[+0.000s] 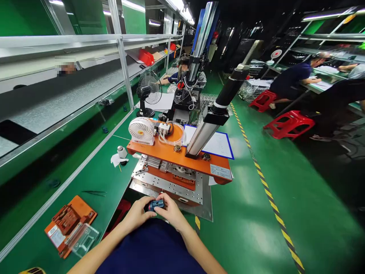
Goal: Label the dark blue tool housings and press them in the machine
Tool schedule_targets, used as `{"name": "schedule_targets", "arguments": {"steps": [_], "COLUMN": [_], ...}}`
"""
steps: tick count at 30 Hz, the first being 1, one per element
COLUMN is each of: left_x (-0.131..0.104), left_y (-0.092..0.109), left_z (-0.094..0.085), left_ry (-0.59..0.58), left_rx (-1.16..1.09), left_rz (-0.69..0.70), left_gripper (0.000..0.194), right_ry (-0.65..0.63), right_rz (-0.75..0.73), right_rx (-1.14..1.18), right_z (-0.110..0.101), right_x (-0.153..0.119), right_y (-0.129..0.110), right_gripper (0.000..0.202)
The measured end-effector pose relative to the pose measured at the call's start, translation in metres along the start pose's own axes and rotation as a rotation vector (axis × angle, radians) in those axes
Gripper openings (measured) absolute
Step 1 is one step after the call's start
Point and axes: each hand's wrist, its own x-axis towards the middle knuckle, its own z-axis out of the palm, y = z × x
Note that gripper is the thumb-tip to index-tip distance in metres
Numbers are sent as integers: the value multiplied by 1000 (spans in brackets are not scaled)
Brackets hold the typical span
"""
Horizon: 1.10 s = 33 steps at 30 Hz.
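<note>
A small dark blue part (156,205) with a red edge is held between both hands, in front of the body. My left hand (139,211) has its fingers closed round the left end of the part. From the right, my right hand (170,209) grips the other end with thumb and fingers. Just beyond the hands stands an orange and metal press (176,161) with a drilled metal base plate (171,187); neither hand touches it.
An orange fixture (67,220) with a clear cover (85,239) and tweezers (94,193) lie on the green table (94,167) at left. A white fan (142,131) and a tilted cylinder (211,118) stand on the press. Other people sit at right.
</note>
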Motion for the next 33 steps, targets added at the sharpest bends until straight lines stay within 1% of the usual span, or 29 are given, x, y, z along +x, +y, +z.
{"name": "schedule_targets", "arguments": {"steps": [6,14,16,19,24,33], "left_x": [0,-6,-7,-7,-4,2], "left_y": [4,11,8,-1,-17,-16], "left_z": [5,3,2,2,3,4], "left_ry": [-21,-6,5,12,-10,-47], "left_rx": [2,19,20,14,45,75], "left_rz": [-19,-72,-84,-87,-82,-64], "left_gripper": [56,51,51,50,51,50], "right_ry": [-12,-44,-41,-29,13,41], "right_rz": [7,1,4,14,29,24], "right_rx": [32,56,63,52,44,44], "right_z": [-3,0,2,4,6,4], "right_x": [-3,-2,-1,-1,-1,-4], "right_y": [8,10,11,11,14,20], "right_gripper": [32,32,34,35,36,37]}}
